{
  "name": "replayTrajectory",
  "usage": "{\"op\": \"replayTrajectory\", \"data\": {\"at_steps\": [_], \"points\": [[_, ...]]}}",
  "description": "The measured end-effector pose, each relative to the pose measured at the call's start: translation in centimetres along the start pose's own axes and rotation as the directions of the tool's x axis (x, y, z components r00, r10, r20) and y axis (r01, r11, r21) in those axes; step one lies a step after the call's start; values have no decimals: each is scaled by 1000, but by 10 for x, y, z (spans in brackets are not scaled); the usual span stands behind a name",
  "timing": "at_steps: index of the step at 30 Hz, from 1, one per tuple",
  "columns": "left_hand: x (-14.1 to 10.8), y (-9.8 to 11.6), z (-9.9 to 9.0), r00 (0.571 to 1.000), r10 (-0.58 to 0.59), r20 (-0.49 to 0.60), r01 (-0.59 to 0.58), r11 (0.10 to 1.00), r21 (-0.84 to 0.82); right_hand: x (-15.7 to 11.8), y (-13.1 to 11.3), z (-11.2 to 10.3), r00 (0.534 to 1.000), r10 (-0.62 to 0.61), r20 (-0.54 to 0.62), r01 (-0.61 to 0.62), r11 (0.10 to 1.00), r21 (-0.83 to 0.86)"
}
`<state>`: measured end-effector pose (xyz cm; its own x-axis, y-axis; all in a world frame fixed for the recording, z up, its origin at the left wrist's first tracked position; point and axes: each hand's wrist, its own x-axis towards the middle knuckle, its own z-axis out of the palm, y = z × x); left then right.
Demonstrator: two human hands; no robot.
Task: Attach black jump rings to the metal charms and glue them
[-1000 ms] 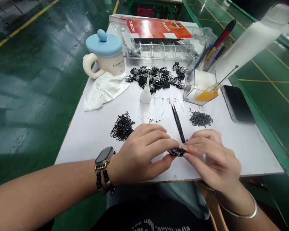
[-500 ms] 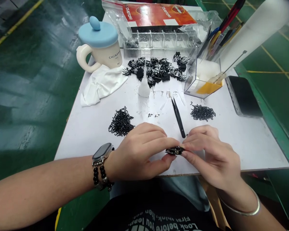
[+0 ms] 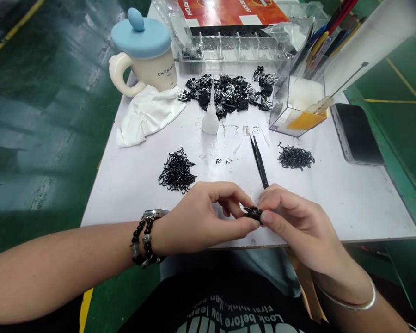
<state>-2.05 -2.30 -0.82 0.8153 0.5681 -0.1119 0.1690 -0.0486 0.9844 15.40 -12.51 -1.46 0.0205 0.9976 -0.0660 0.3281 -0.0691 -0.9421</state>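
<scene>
My left hand [image 3: 203, 217] and my right hand [image 3: 298, 226] meet above the front of the white table, pinching a small black part [image 3: 253, 213] between their fingertips. Its exact shape is partly hidden by my fingers. Black tweezers [image 3: 259, 159] lie on the table, their lower end right behind my right fingers. A loose pile of black wire clips [image 3: 177, 172] lies just beyond my left hand. A smaller pile of the same clips [image 3: 296, 158] sits farther right. Neither pile touches my hands.
Farther back are a heap of black-and-silver parts [image 3: 225, 95], a white dropper bottle [image 3: 210, 120], a lidded mug [image 3: 142, 51], a white cloth [image 3: 149, 115], a compartment tray [image 3: 229, 48], a clear box [image 3: 298, 111] and a phone [image 3: 356, 134]. Green floor surrounds the table.
My left fingers have curled more tightly around the black part, and that wrist has turned, taking the watch face edge-on. The view has tilted, so the table sits lower and farther right.
</scene>
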Motion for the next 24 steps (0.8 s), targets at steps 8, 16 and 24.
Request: {"op": "replayTrajectory", "data": {"at_steps": [8,16,24], "points": [[3,0,0,971,-220,91,235,943,-236,-1,-2,2,995,96,2,-95,994,50],[8,0,-2,949,-293,112,314,893,-323,5,-3,1,986,166,32,-169,974,149],[9,1,-2,926,-348,142,376,858,-349,10,-2,1,980,182,78,-195,961,197]]}}
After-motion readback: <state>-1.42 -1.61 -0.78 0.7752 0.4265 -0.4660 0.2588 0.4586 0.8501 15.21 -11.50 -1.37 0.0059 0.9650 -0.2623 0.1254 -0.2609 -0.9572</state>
